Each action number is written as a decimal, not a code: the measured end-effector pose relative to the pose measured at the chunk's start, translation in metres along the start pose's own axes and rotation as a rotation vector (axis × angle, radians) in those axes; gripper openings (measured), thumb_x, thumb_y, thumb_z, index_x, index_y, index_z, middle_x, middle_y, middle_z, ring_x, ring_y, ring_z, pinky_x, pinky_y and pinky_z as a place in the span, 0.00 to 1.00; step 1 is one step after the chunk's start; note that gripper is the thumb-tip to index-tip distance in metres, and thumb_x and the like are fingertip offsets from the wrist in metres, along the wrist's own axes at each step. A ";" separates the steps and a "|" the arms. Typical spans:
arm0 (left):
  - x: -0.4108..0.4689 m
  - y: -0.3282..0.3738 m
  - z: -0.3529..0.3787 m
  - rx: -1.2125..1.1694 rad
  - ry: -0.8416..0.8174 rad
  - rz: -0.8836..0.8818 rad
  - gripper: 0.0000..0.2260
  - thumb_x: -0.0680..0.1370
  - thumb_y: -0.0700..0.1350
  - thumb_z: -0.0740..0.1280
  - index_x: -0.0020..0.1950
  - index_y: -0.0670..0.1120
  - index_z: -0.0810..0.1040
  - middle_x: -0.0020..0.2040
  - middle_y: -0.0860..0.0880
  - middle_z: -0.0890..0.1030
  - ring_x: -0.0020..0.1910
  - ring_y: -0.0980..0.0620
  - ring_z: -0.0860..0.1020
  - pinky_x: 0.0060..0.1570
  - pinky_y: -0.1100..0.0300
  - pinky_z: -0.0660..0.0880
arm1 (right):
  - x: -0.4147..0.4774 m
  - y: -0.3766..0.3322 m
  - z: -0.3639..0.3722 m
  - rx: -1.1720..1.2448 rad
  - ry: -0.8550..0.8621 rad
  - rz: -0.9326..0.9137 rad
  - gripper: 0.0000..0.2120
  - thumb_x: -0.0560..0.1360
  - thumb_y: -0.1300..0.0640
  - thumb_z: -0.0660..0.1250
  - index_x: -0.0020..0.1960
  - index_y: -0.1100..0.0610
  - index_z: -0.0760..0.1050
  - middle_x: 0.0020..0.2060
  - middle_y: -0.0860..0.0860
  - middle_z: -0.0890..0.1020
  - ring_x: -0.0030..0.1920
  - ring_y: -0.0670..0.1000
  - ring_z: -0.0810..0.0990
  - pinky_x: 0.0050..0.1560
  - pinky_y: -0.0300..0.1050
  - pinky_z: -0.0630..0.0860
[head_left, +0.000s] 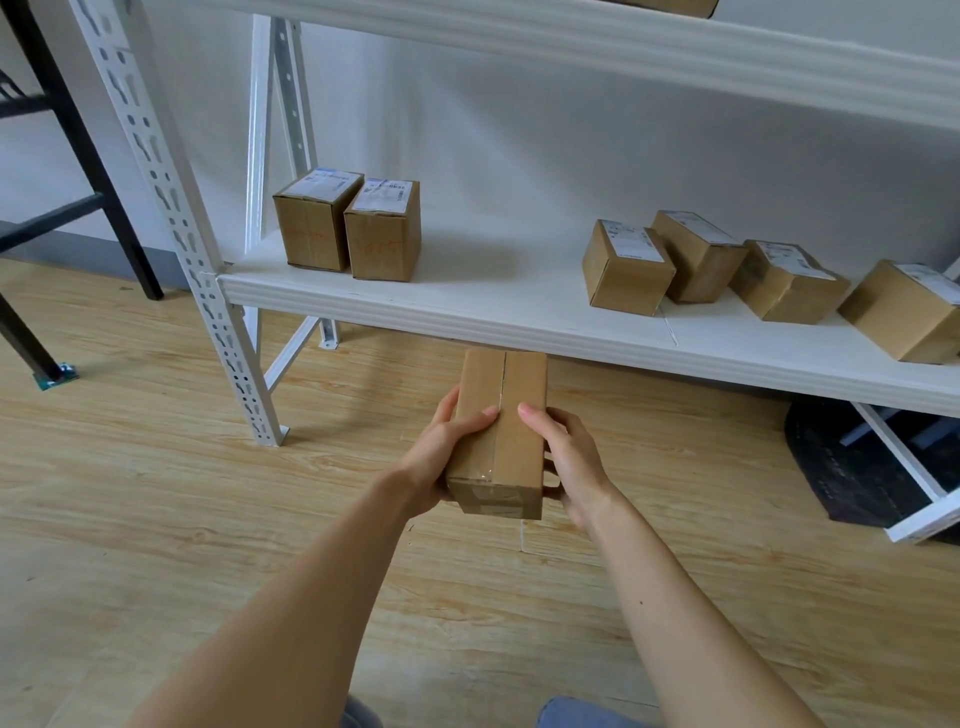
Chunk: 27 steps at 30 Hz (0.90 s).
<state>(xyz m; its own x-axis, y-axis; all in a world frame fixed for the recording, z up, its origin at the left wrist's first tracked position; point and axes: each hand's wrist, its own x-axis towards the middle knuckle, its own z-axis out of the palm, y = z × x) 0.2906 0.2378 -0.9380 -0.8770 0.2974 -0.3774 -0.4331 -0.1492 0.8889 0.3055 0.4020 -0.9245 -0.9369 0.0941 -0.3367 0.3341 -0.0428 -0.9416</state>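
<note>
A taped brown cardboard box (506, 415) is held in the air in front of the white shelf (467, 306), its far end just below the shelf's front edge. My left hand (441, 457) grips its left side with the thumb lying on top. On the right side my right hand (566, 457) grips it, thumb on top and fingers curled underneath. Two labelled boxes (348, 228) stand upright together at the shelf's left end.
Several more labelled boxes (727, 270) lie in a row at the shelf's right. A higher shelf board (675, 57) runs overhead. A white slotted upright (171, 208) stands left, a black frame (78, 156) beyond it. A dark mat (857, 467) lies under the shelf on the wooden floor.
</note>
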 end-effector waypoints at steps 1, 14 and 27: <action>0.001 0.000 0.000 0.007 -0.002 0.004 0.33 0.72 0.59 0.73 0.74 0.64 0.63 0.62 0.46 0.79 0.56 0.42 0.81 0.46 0.44 0.81 | 0.000 0.000 0.000 0.006 0.008 -0.017 0.29 0.72 0.43 0.73 0.68 0.52 0.70 0.57 0.52 0.81 0.54 0.53 0.82 0.41 0.48 0.78; 0.006 -0.001 -0.009 -0.142 0.062 -0.014 0.35 0.70 0.57 0.71 0.75 0.50 0.67 0.69 0.46 0.72 0.64 0.44 0.73 0.49 0.52 0.76 | 0.010 0.000 -0.019 0.104 0.127 -0.144 0.21 0.74 0.44 0.73 0.66 0.37 0.75 0.65 0.48 0.79 0.63 0.51 0.78 0.65 0.57 0.75; 0.006 -0.003 -0.001 0.021 -0.014 -0.115 0.33 0.64 0.68 0.74 0.68 0.63 0.72 0.64 0.49 0.77 0.60 0.44 0.77 0.55 0.42 0.75 | 0.005 -0.003 -0.013 0.056 -0.012 0.007 0.21 0.73 0.47 0.74 0.60 0.59 0.79 0.52 0.57 0.85 0.53 0.57 0.84 0.52 0.51 0.80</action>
<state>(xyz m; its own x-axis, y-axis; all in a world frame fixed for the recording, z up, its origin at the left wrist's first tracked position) 0.2863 0.2390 -0.9436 -0.8186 0.3246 -0.4738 -0.5262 -0.0934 0.8452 0.3010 0.4152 -0.9230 -0.9357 0.0821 -0.3430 0.3348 -0.0988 -0.9371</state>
